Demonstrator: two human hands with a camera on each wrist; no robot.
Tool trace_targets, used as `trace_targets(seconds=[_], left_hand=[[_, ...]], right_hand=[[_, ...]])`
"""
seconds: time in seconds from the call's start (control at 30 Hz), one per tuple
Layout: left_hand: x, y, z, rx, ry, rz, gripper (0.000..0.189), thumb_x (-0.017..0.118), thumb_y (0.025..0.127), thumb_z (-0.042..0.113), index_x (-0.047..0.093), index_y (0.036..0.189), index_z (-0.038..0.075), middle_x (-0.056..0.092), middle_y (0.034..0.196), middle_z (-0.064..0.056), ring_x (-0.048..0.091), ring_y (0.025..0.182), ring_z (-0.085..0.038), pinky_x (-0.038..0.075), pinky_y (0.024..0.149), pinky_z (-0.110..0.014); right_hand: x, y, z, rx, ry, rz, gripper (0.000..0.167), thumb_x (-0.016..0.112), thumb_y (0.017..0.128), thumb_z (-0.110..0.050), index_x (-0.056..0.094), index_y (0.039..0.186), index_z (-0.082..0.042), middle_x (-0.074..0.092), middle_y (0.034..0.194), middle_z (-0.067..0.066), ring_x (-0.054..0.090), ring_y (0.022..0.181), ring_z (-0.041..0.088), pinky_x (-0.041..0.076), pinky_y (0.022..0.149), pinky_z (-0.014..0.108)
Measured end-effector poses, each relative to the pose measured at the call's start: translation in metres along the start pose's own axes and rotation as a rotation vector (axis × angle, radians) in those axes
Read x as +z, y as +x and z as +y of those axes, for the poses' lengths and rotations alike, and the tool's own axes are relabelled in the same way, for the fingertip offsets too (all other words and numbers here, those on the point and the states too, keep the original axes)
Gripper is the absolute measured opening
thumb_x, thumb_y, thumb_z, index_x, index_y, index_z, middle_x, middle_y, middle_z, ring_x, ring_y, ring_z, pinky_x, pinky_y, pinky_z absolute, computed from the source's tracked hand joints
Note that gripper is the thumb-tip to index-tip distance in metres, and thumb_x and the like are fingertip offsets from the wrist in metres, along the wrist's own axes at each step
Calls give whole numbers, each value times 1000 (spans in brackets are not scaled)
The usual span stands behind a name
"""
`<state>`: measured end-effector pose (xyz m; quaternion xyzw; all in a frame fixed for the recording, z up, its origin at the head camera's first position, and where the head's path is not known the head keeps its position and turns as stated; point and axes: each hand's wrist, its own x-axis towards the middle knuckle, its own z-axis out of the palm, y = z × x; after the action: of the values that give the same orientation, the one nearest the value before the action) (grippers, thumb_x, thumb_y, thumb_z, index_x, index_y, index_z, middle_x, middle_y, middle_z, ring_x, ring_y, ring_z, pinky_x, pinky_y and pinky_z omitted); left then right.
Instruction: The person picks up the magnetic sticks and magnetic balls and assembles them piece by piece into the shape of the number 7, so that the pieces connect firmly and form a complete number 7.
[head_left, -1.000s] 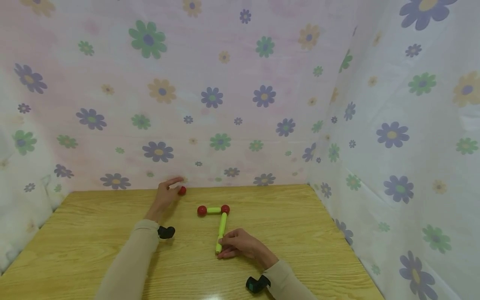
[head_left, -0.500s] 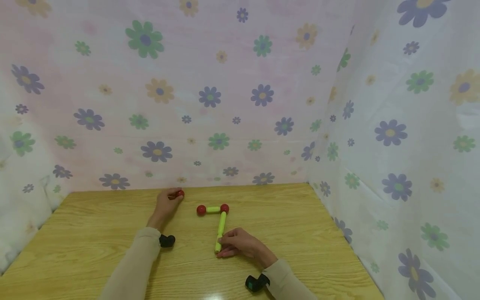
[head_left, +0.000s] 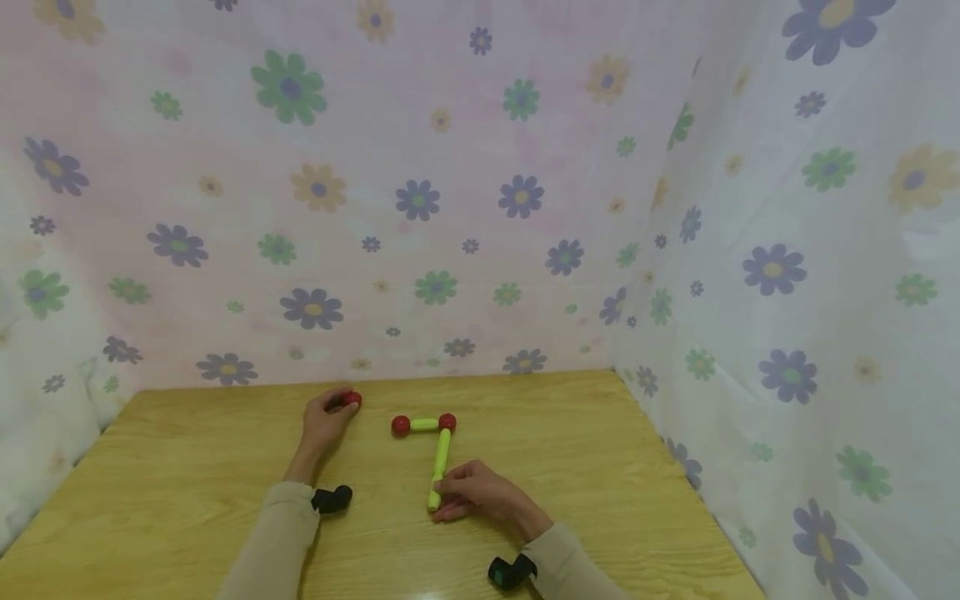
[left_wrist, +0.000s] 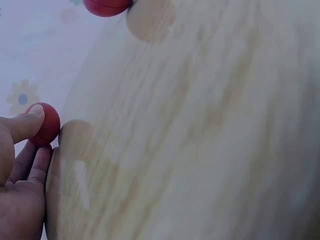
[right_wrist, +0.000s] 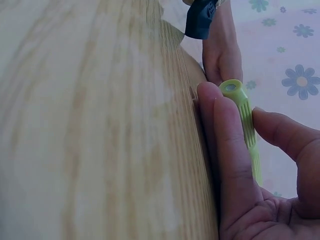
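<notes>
My left hand pinches a loose red ball between thumb and fingers near the table's back edge. The left wrist view shows the thumb on this red ball. My right hand pinches the near end of a yellow-green magnetic rod; in the right wrist view, the rod has ribbed sides and a metal disc in its end. Its far end meets a red ball. From there a shorter yellow-green rod runs left to another red ball.
All of this lies on a wood-grain table. Flower-print cloth hangs behind the table and along its sides. A black wrist camera sits at the left cuff, and another black camera at the right.
My left hand has closed its fingers on the loose red ball and drawn it slightly left and toward me. My right hand has stayed on the rod.
</notes>
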<state>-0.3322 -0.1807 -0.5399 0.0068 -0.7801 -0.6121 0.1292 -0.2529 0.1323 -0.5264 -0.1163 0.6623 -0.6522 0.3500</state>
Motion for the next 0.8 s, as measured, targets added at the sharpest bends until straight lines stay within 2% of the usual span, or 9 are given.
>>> trace_targets(seconds=[0.17, 0.3, 0.4, 0.6, 0.8], left_hand=[[-1, -7, 1, -26, -44, 4, 40, 65, 100, 7, 58, 135, -10, 58, 134, -32, 57, 123, -39, 46, 81, -4], [-1, -11, 1, -36, -70, 11, 43, 64, 102, 11, 56, 139, -8, 57, 138, -31, 58, 123, -28, 45, 84, -4], [-3, -16, 0, -54, -78, 13, 45, 64, 102, 16, 55, 141, -5, 56, 140, -27, 57, 119, -17, 45, 85, -4], [-7, -25, -1, -49, -91, 11, 47, 65, 101, 19, 55, 141, -5, 56, 140, -27, 56, 111, -6, 46, 84, -5], [-5, -39, 0, -99, -113, 20, 47, 69, 99, 20, 58, 139, -2, 58, 139, -26, 56, 99, 7, 47, 82, -6]], right_hand=[[1, 1, 1, 1, -3, 3, 22, 64, 101, -17, 71, 103, 4, 75, 82, 9, 76, 76, 16, 61, 67, 22], [0, 1, 1, 4, -10, 9, 23, 64, 101, -17, 71, 103, 5, 75, 83, 10, 76, 78, 17, 60, 67, 22], [1, 1, 1, 5, -6, 16, 24, 64, 101, -18, 71, 104, 5, 74, 84, 10, 76, 79, 18, 61, 67, 22], [1, 1, 0, 11, -2, 18, 24, 64, 101, -18, 69, 107, 4, 75, 86, 9, 76, 81, 18, 61, 69, 23], [1, 1, 1, 21, -6, 21, 24, 64, 101, -19, 69, 109, 4, 75, 88, 10, 76, 81, 17, 61, 69, 22]])
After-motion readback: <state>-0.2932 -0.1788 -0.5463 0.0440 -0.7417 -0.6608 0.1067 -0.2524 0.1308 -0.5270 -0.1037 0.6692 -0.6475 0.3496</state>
